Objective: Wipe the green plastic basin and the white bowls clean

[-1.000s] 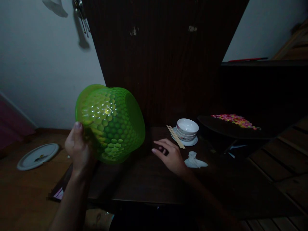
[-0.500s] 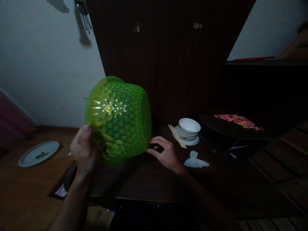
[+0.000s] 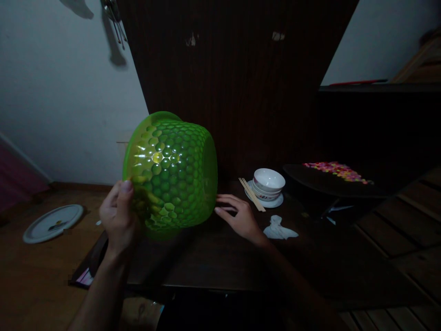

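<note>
A green translucent plastic basin (image 3: 172,174) with a dimpled wall is held up on its side above the dark table. Its base faces right, and its inside is turned away from me. My left hand (image 3: 119,214) is closed on the rim, with the thumb outside and the fingers showing through the plastic from within. Beside the lower edge of the base is my right hand (image 3: 239,218), its thumb and fingers apart and the fingertips at the base. Whether they press on it I cannot tell.
Stacked white bowls (image 3: 268,181) stand on a small plate (image 3: 279,201), with wooden chopsticks (image 3: 252,195) alongside. A crumpled tissue (image 3: 279,228) lies nearer. Small colourful pieces (image 3: 337,171) cover part of a dark surface at right. A white plate (image 3: 37,232) sits low at left.
My right hand's fingertips have shifted slightly right and up along the basin's base. The basin and my left hand stay almost in place. The whole view has shifted slightly.
</note>
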A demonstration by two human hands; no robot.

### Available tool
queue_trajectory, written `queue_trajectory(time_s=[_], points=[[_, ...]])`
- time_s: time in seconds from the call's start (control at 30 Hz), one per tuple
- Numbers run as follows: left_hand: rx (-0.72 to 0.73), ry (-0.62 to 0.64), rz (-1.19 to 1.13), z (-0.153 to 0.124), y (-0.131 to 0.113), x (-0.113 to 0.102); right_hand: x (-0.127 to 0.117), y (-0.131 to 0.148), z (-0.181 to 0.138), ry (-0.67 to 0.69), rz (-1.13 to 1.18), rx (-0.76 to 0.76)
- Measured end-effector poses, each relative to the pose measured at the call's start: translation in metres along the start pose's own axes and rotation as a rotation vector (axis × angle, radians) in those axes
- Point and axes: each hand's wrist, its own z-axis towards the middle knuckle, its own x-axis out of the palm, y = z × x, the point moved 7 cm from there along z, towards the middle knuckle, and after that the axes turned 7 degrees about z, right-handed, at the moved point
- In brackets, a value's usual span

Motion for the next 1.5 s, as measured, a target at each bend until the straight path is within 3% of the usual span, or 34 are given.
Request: queue_trajectory(time_s=[0.1,0.23,0.33,0.47,0.6,0.77,1.0,1.2,1.37,1.5], points=[[0.158,0.042,0.166,-0.008,-0.014,0.001,-0.014,-0.003,0.009,-0.044,0.326,0.203],[0.632,0.259,0.485,-0.038,-0.042,0.02,-0.036,0.026,0.023,0.006,0.625,0.271],[0.995,0.531,0.53,-0.072,-0.056,0.039,-0.066,0.045,0.029,-0.051,0.584,0.269],[1.172,0.859,0.491,-0.103,-0.056,0.058,-0.096,0.043,0.027,-0.105,0.393,0.368],[1.281,0.901,0.549,-0.114,-0.045,0.065,-0.108,0.025,0.02,-0.207,0.329,0.443],[1.323,0.837,0.631,-0.105,-0.024,0.056,-0.102,0.004,0.013,-0.316,0.331,0.457],[1.267,0.794,0.743,-0.097,0.01,0.031,-0.093,-0.025,0.008,-0.219,0.095,0.547],[1.225,0.693,0.773,-0.104,0.04,0.019,-0.085,-0.046,0.0,-0.247,0.105,0.556],[1.121,0.601,0.794,-0.105,0.061,0.017,-0.084,-0.058,-0.006,-0.279,0.101,0.552],[0.97,0.442,0.796,-0.096,0.077,-0.002,-0.091,-0.063,-0.01,-0.368,0.063,0.551]])
